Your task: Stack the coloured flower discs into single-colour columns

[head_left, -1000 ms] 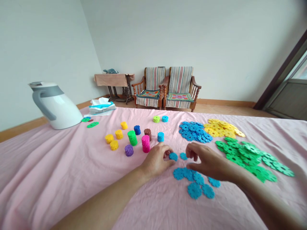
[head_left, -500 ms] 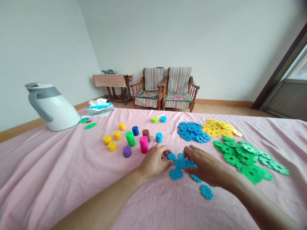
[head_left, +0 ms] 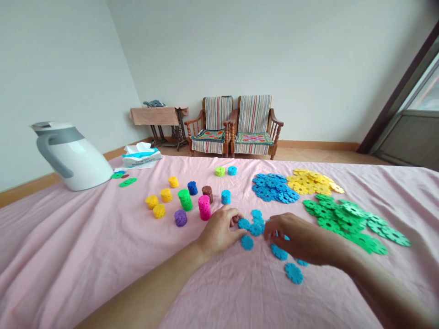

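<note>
My left hand [head_left: 219, 231] rests on the cloth with its fingers curled. A light blue flower-shaped disc [head_left: 243, 224] shows between its thumb and fingertips. Opposite it, my right hand [head_left: 295, 238] points its bent fingers down at several loose light blue discs [head_left: 255, 229]; what its fingertips hold, if anything, is hidden. One light blue disc [head_left: 247, 242] lies below the left thumb. Nearer to me, under and beside the right hand, more lie flat, among them a light blue disc [head_left: 294, 273].
Short disc stacks stand left of centre, including a pink stack [head_left: 205, 208] and a green stack [head_left: 185, 200]. Spread at the right are a blue pile [head_left: 274, 188], a yellow pile [head_left: 310, 181] and a green pile [head_left: 343, 218]. A white jug [head_left: 78, 160] and tissue box [head_left: 141, 157] stand far left.
The loose light blue discs between my hands have shifted and spread apart. My right hand's fingers have drawn closer together and moved slightly nearer to me. My left hand has stayed nearly still.
</note>
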`<state>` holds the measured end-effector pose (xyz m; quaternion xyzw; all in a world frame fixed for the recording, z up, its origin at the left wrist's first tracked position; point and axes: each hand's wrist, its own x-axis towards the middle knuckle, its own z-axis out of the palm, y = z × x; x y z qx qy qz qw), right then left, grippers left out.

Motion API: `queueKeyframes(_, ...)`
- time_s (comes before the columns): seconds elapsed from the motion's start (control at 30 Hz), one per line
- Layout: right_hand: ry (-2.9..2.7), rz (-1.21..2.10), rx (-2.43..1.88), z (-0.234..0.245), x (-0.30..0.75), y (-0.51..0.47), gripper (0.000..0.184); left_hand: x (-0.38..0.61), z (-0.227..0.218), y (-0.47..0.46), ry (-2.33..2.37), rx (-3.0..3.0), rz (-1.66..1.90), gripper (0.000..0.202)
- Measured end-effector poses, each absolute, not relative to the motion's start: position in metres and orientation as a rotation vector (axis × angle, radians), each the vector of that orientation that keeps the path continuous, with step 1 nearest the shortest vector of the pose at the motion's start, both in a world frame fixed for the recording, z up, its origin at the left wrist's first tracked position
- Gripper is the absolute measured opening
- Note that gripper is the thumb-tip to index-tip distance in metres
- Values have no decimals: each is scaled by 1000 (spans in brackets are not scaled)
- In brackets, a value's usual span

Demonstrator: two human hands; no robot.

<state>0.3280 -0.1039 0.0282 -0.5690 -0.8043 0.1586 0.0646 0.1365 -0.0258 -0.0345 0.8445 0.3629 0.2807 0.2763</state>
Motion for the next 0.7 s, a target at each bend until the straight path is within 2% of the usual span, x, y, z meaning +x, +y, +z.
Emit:
queueKeyframes(0.27, -2397, 1207, -1794, 48, 334, -124, 18, 138, -35, -25, 981, 2270, 766, 17)
queueKeyframes(0.33, -2415, 1117, -1780, 47, 332, -124, 18, 138, -34, -26, 984, 2267, 764, 17)
queueKeyframes(0.53, -2411, 498, -1830, 39, 334, -108, 25, 138, -34, -26, 988, 2262, 749, 16)
queueKeyframes(0.6, -2379, 446, -1795, 35, 334, -104, 27, 138, -35, -26, 980, 2257, 763, 16)
queueKeyframes(0.7, -2372, 635, -1599, 32, 329, -105, 28, 138, -37, -25, 981, 2263, 765, 16)
